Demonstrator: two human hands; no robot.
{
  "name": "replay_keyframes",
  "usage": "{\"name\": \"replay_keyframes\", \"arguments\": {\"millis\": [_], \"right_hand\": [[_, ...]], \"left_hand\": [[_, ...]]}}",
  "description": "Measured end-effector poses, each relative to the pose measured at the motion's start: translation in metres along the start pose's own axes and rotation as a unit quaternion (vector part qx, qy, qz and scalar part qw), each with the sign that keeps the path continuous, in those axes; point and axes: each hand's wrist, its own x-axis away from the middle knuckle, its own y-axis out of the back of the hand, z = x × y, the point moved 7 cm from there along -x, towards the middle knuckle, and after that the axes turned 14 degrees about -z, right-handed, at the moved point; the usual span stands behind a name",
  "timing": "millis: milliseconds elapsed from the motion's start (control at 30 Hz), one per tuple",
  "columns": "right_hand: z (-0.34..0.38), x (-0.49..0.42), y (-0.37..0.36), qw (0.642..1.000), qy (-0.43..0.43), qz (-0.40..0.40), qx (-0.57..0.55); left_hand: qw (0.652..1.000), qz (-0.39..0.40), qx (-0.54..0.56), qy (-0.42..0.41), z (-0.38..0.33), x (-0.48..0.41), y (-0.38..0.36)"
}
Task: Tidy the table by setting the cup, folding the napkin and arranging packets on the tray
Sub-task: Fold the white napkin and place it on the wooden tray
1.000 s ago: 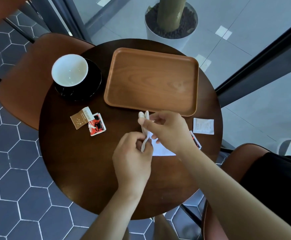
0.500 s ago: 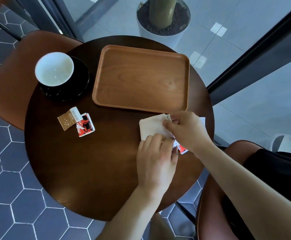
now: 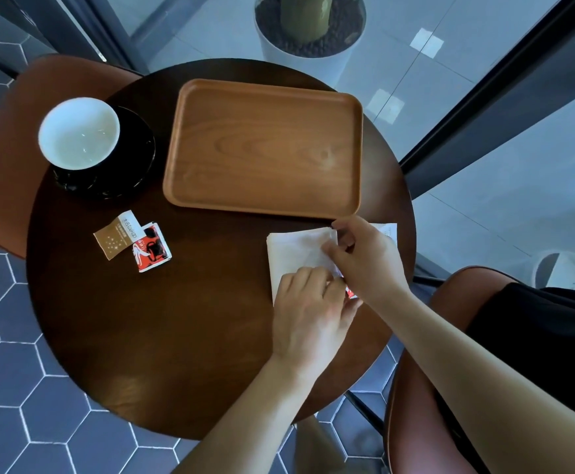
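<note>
Both hands on a folded white napkin [image 3: 296, 251], on the right of a round dark table [image 3: 142, 319].

Far of the napkin lies a bare wooden tray [image 3: 262, 148]; to the far left a white cup [image 3: 79, 133] stands on a black saucer [image 3: 135, 159]. Left of the napkin a brown packet [image 3: 116, 239] and a red packet [image 3: 151, 249] overlap. A white packet [image 3: 388, 230] shows behind the right hand [image 3: 364, 258], and a red scrap [image 3: 351, 293] peeks out between the hands. The left hand [image 3: 310, 313] rests bent fingers on the napkin's near edge; whether it grips is unclear. The right hand's curled fingers pinch its right edge. A white planter [image 3: 334, 63] stands beyond the table.
</note>
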Motion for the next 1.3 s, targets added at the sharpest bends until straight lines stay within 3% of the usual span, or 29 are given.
{"name": "replay_keyframes", "arguments": {"millis": [100,200,400,533,733,1167,1300], "right_hand": [[0.002,0.000,0.001,0.999,0.041,-0.011,0.020],[0.006,0.000,0.005,0.995,0.093,-0.032,0.031],[0.022,0.008,0.001,0.951,0.299,-0.051,0.062],[0.012,0.012,-0.008,0.923,0.362,-0.046,0.122],[0.009,0.014,-0.011,0.898,0.399,-0.041,0.181],[0.014,0.013,-0.011,0.896,0.396,-0.042,0.198],[0.018,0.011,-0.011,0.900,0.386,-0.034,0.200]], "left_hand": [[0.999,-0.031,0.044,-0.005,0.004,0.003,0.006],[0.999,-0.048,0.006,0.016,0.023,0.001,0.010],[0.984,0.132,-0.117,0.032,0.061,0.002,-0.025],[0.979,0.144,-0.140,0.018,0.069,0.008,-0.036],[0.978,0.134,-0.158,0.011,0.064,0.005,-0.032],[0.981,0.133,-0.136,0.024,0.052,0.005,-0.020],[0.981,0.058,-0.109,0.148,0.057,0.019,0.009]]}}
